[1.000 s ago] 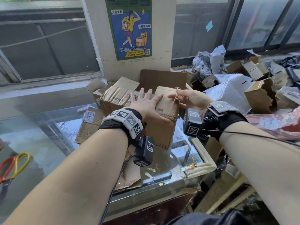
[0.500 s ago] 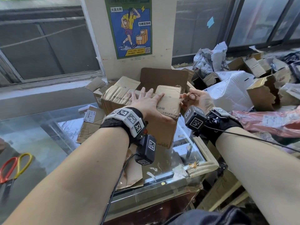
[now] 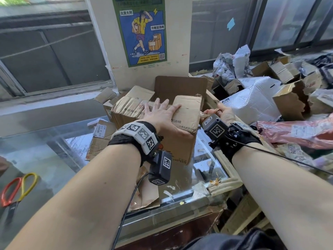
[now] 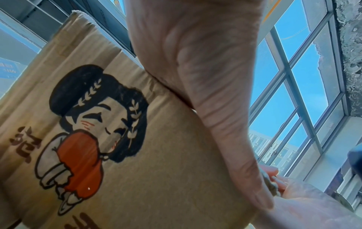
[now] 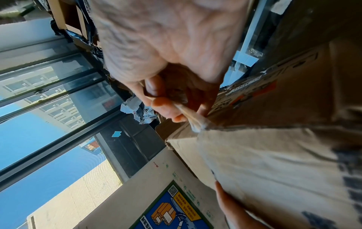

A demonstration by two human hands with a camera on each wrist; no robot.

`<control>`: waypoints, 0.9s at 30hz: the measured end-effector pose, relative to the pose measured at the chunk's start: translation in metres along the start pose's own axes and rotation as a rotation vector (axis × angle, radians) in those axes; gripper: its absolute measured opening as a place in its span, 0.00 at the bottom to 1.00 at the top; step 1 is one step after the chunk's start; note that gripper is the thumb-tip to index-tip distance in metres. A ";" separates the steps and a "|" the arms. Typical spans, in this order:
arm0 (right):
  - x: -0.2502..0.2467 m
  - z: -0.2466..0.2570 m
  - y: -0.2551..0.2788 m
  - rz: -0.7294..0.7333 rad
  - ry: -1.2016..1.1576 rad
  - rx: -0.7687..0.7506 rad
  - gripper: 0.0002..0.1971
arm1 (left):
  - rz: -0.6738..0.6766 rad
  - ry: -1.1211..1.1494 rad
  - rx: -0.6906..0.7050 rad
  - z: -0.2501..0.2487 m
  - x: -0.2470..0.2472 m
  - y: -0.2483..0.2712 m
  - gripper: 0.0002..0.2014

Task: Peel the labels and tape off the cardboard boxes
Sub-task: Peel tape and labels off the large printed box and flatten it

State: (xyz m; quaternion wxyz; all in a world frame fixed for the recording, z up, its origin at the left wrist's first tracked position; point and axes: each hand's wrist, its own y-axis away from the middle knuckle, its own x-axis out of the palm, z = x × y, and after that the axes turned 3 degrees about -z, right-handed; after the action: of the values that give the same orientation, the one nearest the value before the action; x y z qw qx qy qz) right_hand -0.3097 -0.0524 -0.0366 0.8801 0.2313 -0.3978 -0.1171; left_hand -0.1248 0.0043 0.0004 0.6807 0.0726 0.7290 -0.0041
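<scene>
Fingers of our left hand (image 3: 163,114) lie flat, pressing the cardboard box (image 3: 182,141) down. Our right hand (image 3: 222,111) pinches what looks like a tape strip (image 5: 192,118) at its corner.

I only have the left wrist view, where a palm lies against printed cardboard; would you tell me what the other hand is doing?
Observer: The right hand pinches a strip of tape at the cardboard box corner.
Operator: Thank you. Is the left hand gripping the box?
Observer: No, the left hand lies flat on top, fingers spread.
Operator: Are there tools nearby?
Observer: Scissors with red and yellow handles lie on the glass counter, far left.
</scene>
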 end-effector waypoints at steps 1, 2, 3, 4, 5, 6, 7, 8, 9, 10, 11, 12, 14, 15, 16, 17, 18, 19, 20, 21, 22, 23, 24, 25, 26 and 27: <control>0.000 0.001 0.000 -0.004 0.027 0.003 0.20 | 0.001 0.001 0.000 0.000 0.000 0.000 0.58; 0.000 0.001 0.002 -0.002 0.034 0.003 0.20 | 0.002 0.003 0.000 -0.001 0.000 0.001 0.59; 0.000 0.001 0.002 0.000 0.012 0.004 0.20 | 0.001 0.006 0.000 -0.001 0.000 0.001 0.59; 0.000 0.000 0.003 0.004 -0.018 0.006 0.20 | 0.001 0.008 0.000 -0.001 0.000 0.002 0.59; 0.000 -0.001 0.004 0.007 -0.036 0.012 0.20 | -0.001 0.009 -0.001 -0.001 0.000 0.002 0.59; -0.002 -0.002 0.005 0.009 -0.043 0.021 0.21 | -0.004 0.012 -0.001 -0.001 0.000 0.002 0.59; -0.005 -0.002 0.004 0.005 -0.053 0.027 0.22 | -0.010 0.016 -0.003 0.000 0.000 0.001 0.59; -0.008 -0.002 0.003 -0.003 -0.073 0.031 0.22 | -0.021 0.020 -0.006 0.000 0.001 0.002 0.60; -0.011 -0.002 0.002 -0.016 -0.092 0.030 0.22 | -0.039 0.026 -0.009 -0.001 0.001 0.002 0.60; -0.014 -0.003 0.001 -0.019 -0.099 0.030 0.22 | -0.064 0.033 -0.010 -0.001 0.002 0.002 0.60; -0.018 -0.004 0.000 -0.009 -0.101 0.030 0.23 | -0.092 0.042 -0.011 -0.001 0.004 0.002 0.59; -0.021 -0.006 0.000 0.019 -0.108 0.033 0.24 | -0.119 0.052 -0.010 -0.001 0.004 0.002 0.59; -0.029 -0.009 0.000 0.090 -0.117 0.030 0.26 | -0.154 0.071 -0.010 -0.001 0.006 0.002 0.59; -0.032 -0.009 0.003 0.103 -0.078 0.025 0.25 | -0.161 0.076 -0.011 0.000 0.006 0.002 0.58; -0.036 -0.008 0.006 0.085 -0.016 0.021 0.24 | -0.165 0.078 -0.009 0.000 0.006 0.003 0.58; -0.041 -0.007 0.006 0.035 0.070 0.013 0.22 | -0.164 0.078 -0.006 0.000 0.006 0.003 0.58; -0.048 -0.006 0.006 -0.022 0.153 0.006 0.19 | -0.160 0.078 -0.001 0.000 0.006 0.003 0.58; -0.055 -0.007 0.002 -0.065 0.253 -0.004 0.17 | -0.156 0.077 0.002 0.000 0.006 0.003 0.58; -0.061 -0.009 0.000 -0.093 0.381 -0.021 0.16 | -0.154 0.072 0.005 0.000 0.006 0.003 0.58; -0.067 -0.011 -0.003 -0.120 0.530 -0.037 0.14 | -0.152 0.069 0.004 -0.001 0.006 0.003 0.58; -0.072 -0.013 -0.006 -0.128 0.669 -0.039 0.12 | -0.148 0.069 0.000 -0.001 0.006 0.003 0.58; -0.077 -0.015 -0.010 -0.122 0.772 -0.014 0.12 | -0.143 0.068 -0.003 -0.001 0.005 0.003 0.58; -0.080 -0.015 -0.012 -0.108 0.842 0.024 0.13 | -0.139 0.065 -0.006 -0.002 0.005 0.003 0.58; -0.082 -0.014 -0.014 -0.097 0.895 0.063 0.15 | -0.137 0.062 -0.008 -0.002 0.005 0.003 0.58; -0.084 -0.013 -0.016 -0.095 0.932 0.093 0.16 | -0.135 0.062 -0.011 -0.002 0.004 0.003 0.58; -0.085 -0.012 -0.017 -0.111 0.936 0.102 0.15 | -0.132 0.063 -0.012 -0.002 0.004 0.003 0.58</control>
State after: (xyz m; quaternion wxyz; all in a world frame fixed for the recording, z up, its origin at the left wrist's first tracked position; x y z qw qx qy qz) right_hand -0.3567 -0.0297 -0.1071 0.9446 0.3233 0.0493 -0.0275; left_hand -0.1267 0.0079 -0.0031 0.6562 0.0206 0.7531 -0.0424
